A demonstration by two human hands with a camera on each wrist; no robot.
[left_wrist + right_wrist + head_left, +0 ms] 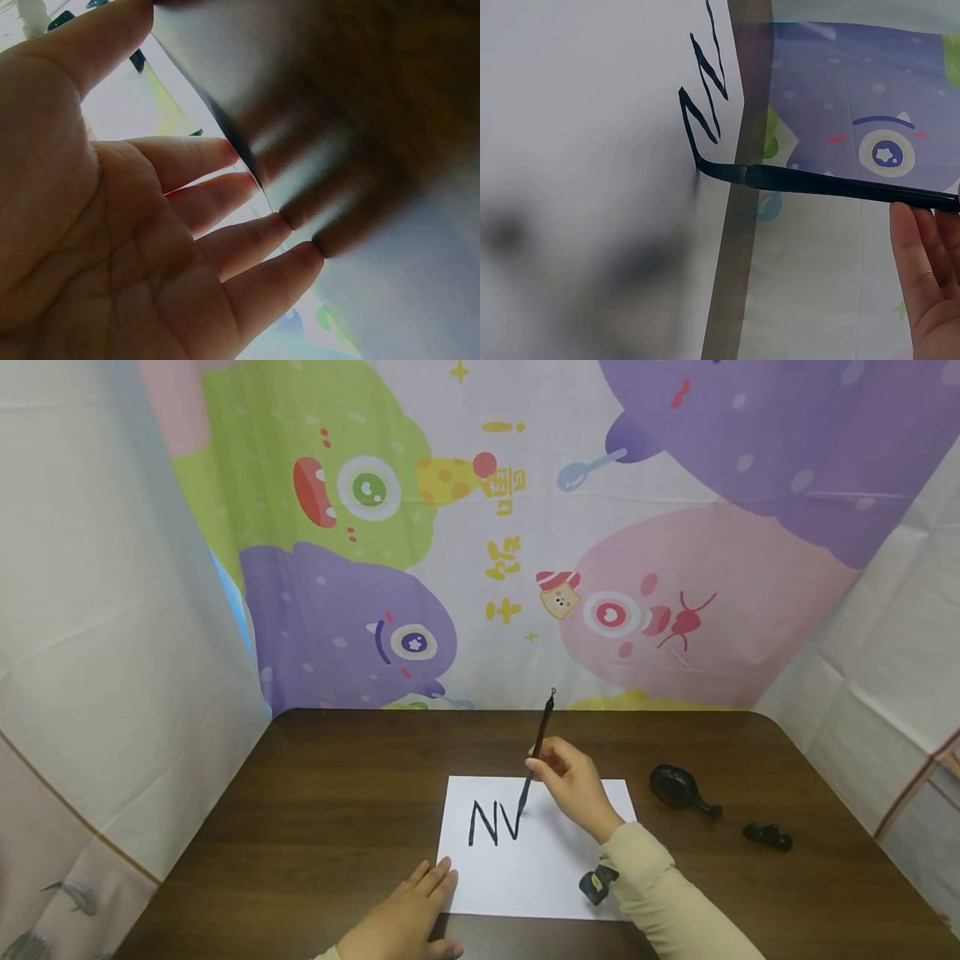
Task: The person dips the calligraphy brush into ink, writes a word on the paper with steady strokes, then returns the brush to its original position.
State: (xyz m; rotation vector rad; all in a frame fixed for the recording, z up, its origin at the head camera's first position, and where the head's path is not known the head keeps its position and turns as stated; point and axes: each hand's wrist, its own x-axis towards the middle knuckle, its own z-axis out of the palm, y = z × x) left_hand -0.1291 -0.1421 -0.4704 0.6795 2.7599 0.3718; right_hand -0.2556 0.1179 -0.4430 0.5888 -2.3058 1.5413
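My right hand [573,781] pinches a dark writing brush [542,727] partway along its handle, the brush tilted with its tip down. In the right wrist view the bristles of the brush [724,172] bend against the white paper [592,82] at the end of a black stroke. An N and V-like strokes [510,822] stand in black ink on the sheet [555,881]. My left hand [405,910] lies palm down with extended fingers, its fingertips at the sheet's lower left edge. The left wrist view shows those fingertips [300,259] touching the surface.
A black spoon-shaped ink dish [673,785] sits right of the paper on the brown table [337,802]. Beyond it lies a small black brush rest [768,836]. A cartoon-printed curtain [495,652] hangs behind the table, with pale cloth [90,568] at both sides.
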